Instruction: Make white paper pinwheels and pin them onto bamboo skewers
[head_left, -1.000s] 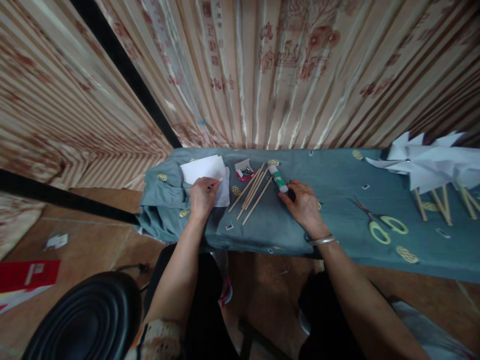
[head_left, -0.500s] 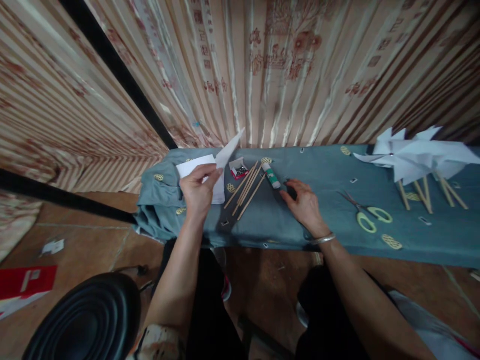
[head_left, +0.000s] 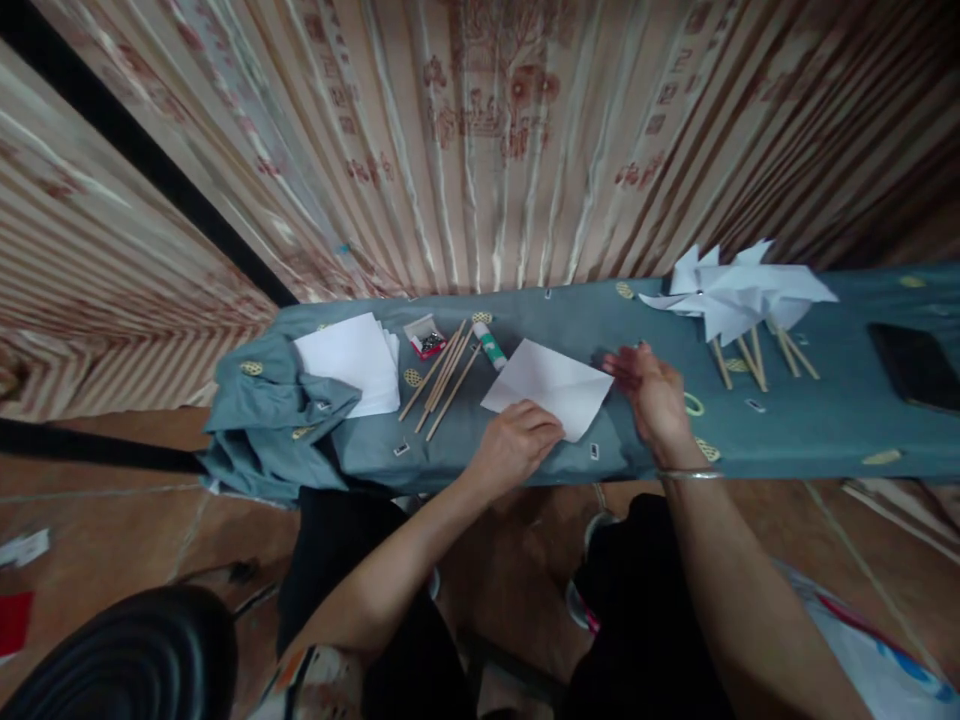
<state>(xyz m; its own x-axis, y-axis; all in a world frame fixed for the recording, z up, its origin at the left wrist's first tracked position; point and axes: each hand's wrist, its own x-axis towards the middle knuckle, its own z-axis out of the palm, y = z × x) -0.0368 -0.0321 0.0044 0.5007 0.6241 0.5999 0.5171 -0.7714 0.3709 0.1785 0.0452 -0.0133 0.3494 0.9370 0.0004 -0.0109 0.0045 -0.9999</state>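
My left hand (head_left: 517, 446) pinches the near edge of a square sheet of white paper (head_left: 553, 382), which lies turned like a diamond with a faint crease across it. Beside the paper's right corner, my right hand (head_left: 654, 396) has its fingers stretched out; whether they touch the corner I cannot tell. A glue stick (head_left: 490, 346) lies against the sheet's left side. Most of the scissors (head_left: 694, 404) is hidden by my right hand, with part of a yellow-green handle showing.
Several thin wooden sticks (head_left: 444, 375) lie near a small red and white box (head_left: 426, 337) of small metal pieces. A white paper stack (head_left: 352, 362) sits left, partly under bunched cloth (head_left: 259, 420). Paper pinwheels (head_left: 739, 295) and a dark phone (head_left: 913, 362) lie right.
My left hand has brought the sheet rightward from the stack and laid it down in front of me. My right hand has shifted from the glue stick toward the scissors. The view has turned right.
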